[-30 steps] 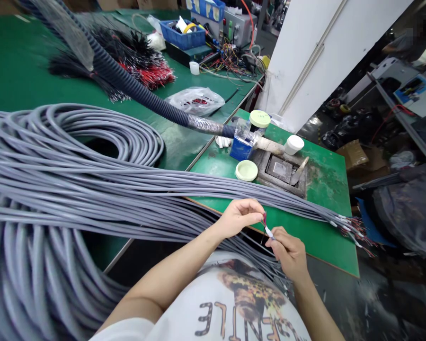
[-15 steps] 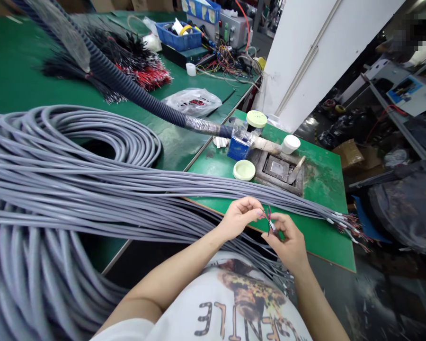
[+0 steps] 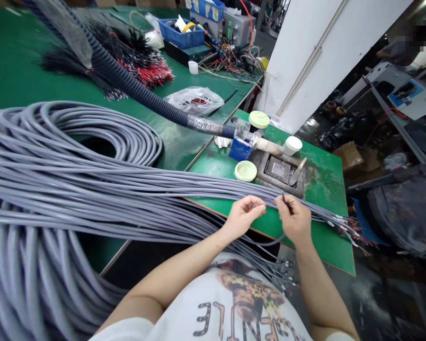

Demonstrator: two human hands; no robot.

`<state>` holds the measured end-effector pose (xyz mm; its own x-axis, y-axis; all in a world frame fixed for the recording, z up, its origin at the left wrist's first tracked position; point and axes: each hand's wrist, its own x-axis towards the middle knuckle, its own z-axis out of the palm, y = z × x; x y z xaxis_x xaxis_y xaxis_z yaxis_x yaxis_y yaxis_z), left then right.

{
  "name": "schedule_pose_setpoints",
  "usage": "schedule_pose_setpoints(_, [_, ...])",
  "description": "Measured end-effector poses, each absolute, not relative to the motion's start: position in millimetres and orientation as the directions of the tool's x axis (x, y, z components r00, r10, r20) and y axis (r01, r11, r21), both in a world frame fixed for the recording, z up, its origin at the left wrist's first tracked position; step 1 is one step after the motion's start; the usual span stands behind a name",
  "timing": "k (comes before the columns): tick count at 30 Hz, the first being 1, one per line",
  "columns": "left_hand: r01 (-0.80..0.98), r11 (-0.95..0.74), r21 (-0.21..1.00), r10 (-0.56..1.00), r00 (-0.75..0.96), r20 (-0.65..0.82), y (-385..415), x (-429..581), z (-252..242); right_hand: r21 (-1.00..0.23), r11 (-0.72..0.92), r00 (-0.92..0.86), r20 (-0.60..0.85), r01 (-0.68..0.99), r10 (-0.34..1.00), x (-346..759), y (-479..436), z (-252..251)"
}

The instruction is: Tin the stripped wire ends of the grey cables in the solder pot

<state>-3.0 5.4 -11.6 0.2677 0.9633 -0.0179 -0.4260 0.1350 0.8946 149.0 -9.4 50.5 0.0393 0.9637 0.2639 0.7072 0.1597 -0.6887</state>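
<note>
My left hand (image 3: pixel 244 217) is closed, thumb and fingertips together; whatever is between them is too small to make out. Just to its right, a small gap away, my right hand (image 3: pixel 295 221) is closed around the end of a grey cable. A dark tip pokes out above its fingers, and the cable (image 3: pixel 270 244) curves down and left from under the palm. Behind both hands a bundle of grey cables (image 3: pixel 206 182) runs across the green board, ending at the right in stripped, coloured wire ends (image 3: pixel 351 227).
Large grey cable coils (image 3: pixel 128 128) fill the left. Beyond the hands are a square metal pot (image 3: pixel 279 168), a pale green dish (image 3: pixel 245 171), a white cup (image 3: pixel 292 145), a blue box (image 3: pixel 239 149) and a ribbed hose (image 3: pixel 145 102). More cable ends hang below the board's edge.
My right hand has risen and turned, its fingers now wrapped round the cable end. The spread coloured wires between the hands no longer show. My left hand has let go of them and barely moved.
</note>
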Motion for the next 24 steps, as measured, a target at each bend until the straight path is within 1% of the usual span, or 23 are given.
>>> schedule_pose_setpoints(3, [-0.308, 0.063, 0.949, 0.979, 0.203, 0.001, 12.6, -4.5, -23.2, -0.739, 0.091, 0.094, 0.205, 0.667, 0.974, 165.2, 12.4, 52.8])
schedule_pose_setpoints(5, [-0.293, 0.074, 0.953, 0.983, 0.182, -0.020, 16.7, -4.7, -27.7, -0.765, 0.071, 0.092, 0.169, 0.641, 0.981, 170.6, 21.7, 52.9])
schedule_pose_setpoints(10, [-0.468, 0.213, 0.857, 0.961, 0.260, -0.097, 22.5, 0.1, -15.2, -0.805, 0.062, 0.009, 0.083, 0.589, 0.996, 156.6, 21.2, 48.6])
schedule_pose_setpoints(13, [-0.526, 0.236, 0.817, 0.959, 0.264, -0.107, 24.9, 3.5, -6.4, -0.827, 0.061, -0.029, 0.054, 0.558, 0.998, 145.4, 14.7, 46.1])
schedule_pose_setpoints(18, [-0.564, 0.248, 0.788, 0.957, 0.268, -0.110, 25.5, 4.9, -9.3, -0.852, 0.059, -0.051, 0.038, 0.520, 0.998, 143.4, 8.0, 45.1])
schedule_pose_setpoints(21, [-0.617, 0.315, 0.721, 0.938, 0.316, -0.140, 24.7, 5.2, -11.7, -0.863, 0.057, -0.057, 0.032, 0.501, 0.998, 145.4, 5.1, 43.5])
schedule_pose_setpoints(24, [-0.661, 0.393, 0.640, 0.911, 0.375, -0.172, 23.9, 6.2, -10.6, -0.858, 0.088, -0.060, 0.067, 0.506, 0.996, 145.4, 2.4, 41.9])
